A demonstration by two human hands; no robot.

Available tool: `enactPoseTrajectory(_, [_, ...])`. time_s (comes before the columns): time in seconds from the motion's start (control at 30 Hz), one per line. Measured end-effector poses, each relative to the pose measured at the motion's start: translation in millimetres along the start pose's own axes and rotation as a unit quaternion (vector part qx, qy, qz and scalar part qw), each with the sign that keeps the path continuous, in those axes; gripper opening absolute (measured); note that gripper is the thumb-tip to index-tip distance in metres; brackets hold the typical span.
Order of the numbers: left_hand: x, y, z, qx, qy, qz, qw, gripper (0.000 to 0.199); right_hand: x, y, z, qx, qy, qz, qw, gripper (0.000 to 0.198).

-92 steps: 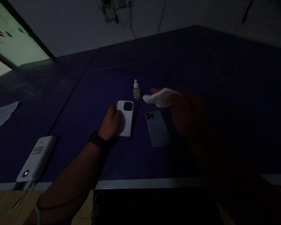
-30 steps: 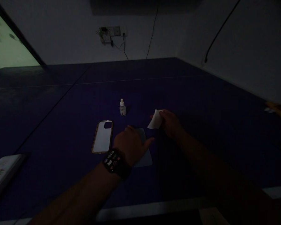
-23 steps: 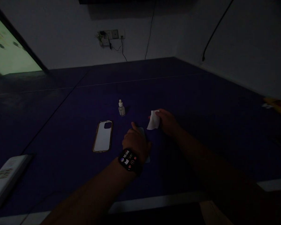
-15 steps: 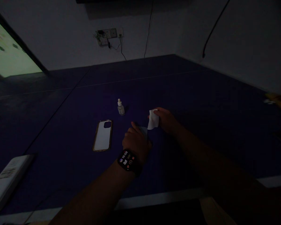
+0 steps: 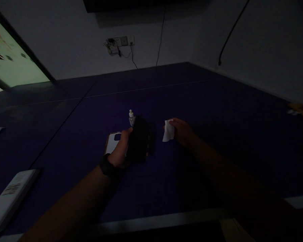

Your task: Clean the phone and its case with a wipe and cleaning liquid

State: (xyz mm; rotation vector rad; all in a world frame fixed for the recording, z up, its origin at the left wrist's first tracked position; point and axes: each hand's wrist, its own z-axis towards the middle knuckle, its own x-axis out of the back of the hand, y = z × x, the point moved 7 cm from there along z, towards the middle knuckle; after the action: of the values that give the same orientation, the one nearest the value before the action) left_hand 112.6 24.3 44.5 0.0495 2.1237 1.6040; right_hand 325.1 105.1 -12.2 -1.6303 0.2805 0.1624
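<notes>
1. A bare left hand [image 5: 120, 151] grips a black, rectangular phone [image 5: 139, 141] tilted above the purple table [image 5: 192, 101]; holding the edges should steady it.
2. Alongside lies a pale, gold-rimmed phone case [image 5: 112, 143].
3. The right hand [image 5: 183, 131] pinches a soft white sheet [image 5: 168, 131], likely best left unbunched.
4. Beyond stands a clear, white-topped dropper bottle [image 5: 131, 115]; a nudge could topple it.

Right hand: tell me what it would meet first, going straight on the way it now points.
Beyond the white cloth it holds, the right hand would probably meet the dark phone in the left hand first, though depth is unclear and it might pass the phone's far end.
</notes>
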Motion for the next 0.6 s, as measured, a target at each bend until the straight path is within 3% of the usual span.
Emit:
enactPoseTrajectory(0.1, [3.6, -4.3, -5.4, -0.025, 0.022, -0.118, 0.992, 0.057, 1.5, 1.4, 0.3, 0.004, 0.008, -0.004, 1.0, 0.013])
enactPoseTrajectory(0.27, [3.3, -25.8, -13.0, 0.008, 0.038, -0.155, 0.987, 0.061, 2.2, 1.3, -0.4, 0.017, 0.022, -0.016, 0.999, 0.014])
enactPoseTrajectory(0.6, [-13.1, -66.0, -16.3, 0.069, -0.05, -0.231, 0.969, 0.06, 5.9, -13.9, -19.0, 0.091, 0.117, -0.092, 0.985, 0.019])
